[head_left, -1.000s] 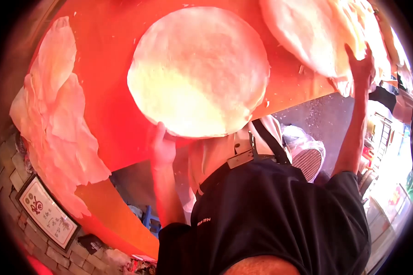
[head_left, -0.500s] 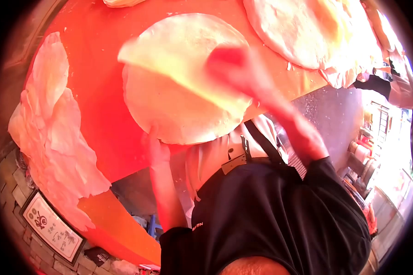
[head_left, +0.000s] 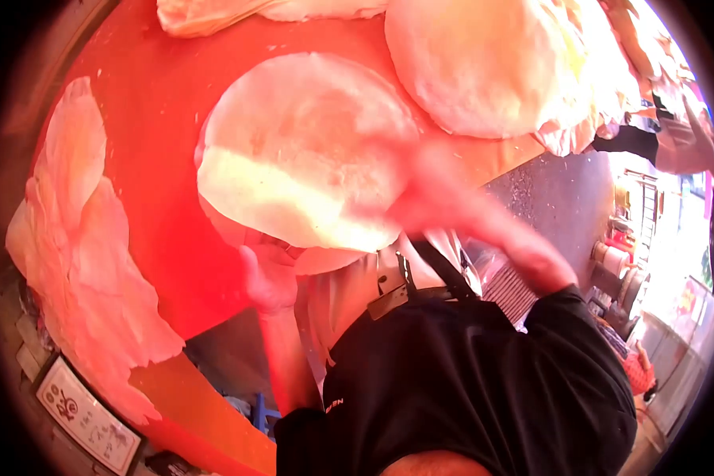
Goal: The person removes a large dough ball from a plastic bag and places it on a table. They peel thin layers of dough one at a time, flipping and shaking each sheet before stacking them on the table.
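Observation:
A large, thin round flatbread [head_left: 309, 151] lies near the table's front edge, half in bright light. Another sheet [head_left: 329, 260] shows beneath its lower and left edges. At its near-left edge is my left hand [head_left: 270, 278], palm up, thumb spread away and fingers reaching to the bread's rim; the fingertips are partly hidden. My right hand [head_left: 416, 186] is over or against the bread's right side, smeared by motion, so its fingers cannot be made out.
The red-orange table [head_left: 163, 119] curves around me. Overlapping thin sheets [head_left: 87, 238] hang along its left edge. At the far right lies a pile of round flatbreads [head_left: 476, 63], with more sheets [head_left: 214, 12] at the back. A framed sign [head_left: 87, 416] stands lower left.
The folded or slanting top sheet now lies flatter over the one below. My right hand has moved down toward me; the red thing seen at it is gone. My left thumb is now spread out.

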A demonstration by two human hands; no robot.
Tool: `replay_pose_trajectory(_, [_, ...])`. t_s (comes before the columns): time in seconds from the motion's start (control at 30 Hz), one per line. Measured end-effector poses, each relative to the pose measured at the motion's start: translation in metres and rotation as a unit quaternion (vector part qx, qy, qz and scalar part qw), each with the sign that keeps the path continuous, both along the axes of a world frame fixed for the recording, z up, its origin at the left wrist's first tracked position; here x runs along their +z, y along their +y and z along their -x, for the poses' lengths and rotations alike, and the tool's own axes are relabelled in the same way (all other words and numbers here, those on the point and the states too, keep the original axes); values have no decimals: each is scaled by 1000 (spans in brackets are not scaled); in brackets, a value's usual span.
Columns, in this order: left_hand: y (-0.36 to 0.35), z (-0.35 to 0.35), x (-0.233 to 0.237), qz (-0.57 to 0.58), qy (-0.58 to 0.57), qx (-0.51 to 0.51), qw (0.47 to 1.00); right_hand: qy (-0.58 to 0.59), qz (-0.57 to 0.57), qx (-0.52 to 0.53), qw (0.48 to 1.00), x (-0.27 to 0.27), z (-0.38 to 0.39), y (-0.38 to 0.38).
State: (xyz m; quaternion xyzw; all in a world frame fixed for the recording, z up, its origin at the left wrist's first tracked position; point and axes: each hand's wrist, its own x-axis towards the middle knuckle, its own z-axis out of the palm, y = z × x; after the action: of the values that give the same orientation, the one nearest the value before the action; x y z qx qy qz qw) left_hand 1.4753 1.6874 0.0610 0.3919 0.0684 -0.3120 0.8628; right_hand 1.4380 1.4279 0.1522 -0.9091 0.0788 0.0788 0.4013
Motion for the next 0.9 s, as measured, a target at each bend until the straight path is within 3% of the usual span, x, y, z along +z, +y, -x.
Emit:
replay_pose_trajectory(0.03, [-1, -4, -4, 3, 11, -12, 1000, -55, 24, 90, 994, -15, -4, 35])
replay_pose_trajectory(0.07, [-1, -5, -7, 3, 22, -22, 1000, -38, 59, 126, 990, -41, 3, 61])
replay_pose_trajectory(0.17, [12, -3, -24, -69, 23, -12, 997, -43, 124, 65, 989, -62, -12, 69])
replay_pose_trajectory(0.2, [22, -1, -33, -105, 17, -14, 994, -97, 33, 7, 995, -53, -18, 53])
replay_pose_trajectory(0.23, [35, 0, -46, -143, 9, -9, 990, -93, -135, -41, 986, -37, -21, 29])
replay_pose_trajectory(0.27, [39, 2, -47, -212, -21, -4, 977, -16, -202, -148, 968, -12, -27, 6])
replay_pose_trajectory(0.3, [43, 4, -47, -281, -51, 3, 958, -44, -165, -246, 954, 17, -28, -16])
replay_pose_trajectory(0.37, [60, 5, -54, -383, -103, 29, 918, -113, -207, -229, 944, 32, -25, -89])
replay_pose_trajectory(0.43, [85, 6, -73, -450, -144, 67, 879, -108, -134, -332, 927, 40, -12, -157])
replay_pose_trajectory(0.53, [79, 5, -46, -535, -136, 104, 827, -215, -81, -387, 893, 27, 26, -234])
replay_pose_trajectory(0.57, [78, 3, -43, -514, -115, 107, 844, -200, -44, -411, 889, 22, 37, -245])
replay_pose_trajectory(0.6, [76, 0, -41, -491, -93, 111, 859, -109, 68, -473, 872, 11, 46, -265])
replay_pose_trajectory(0.67, [77, -1, -41, -444, -49, 122, 886, -126, 414, -440, 787, -15, 58, -259])
replay_pose_trajectory(0.73, [76, -2, -48, -391, -8, 130, 911, -140, 428, -398, 799, -30, 45, -192])
replay_pose_trajectory(0.8, [71, -6, -39, -360, 43, 128, 923, -220, 354, -251, 874, -61, 39, -140])
replay_pose_trajectory(0.9, [66, -9, -29, -278, 136, 132, 941, -161, 365, -206, 893, -54, 32, -48])
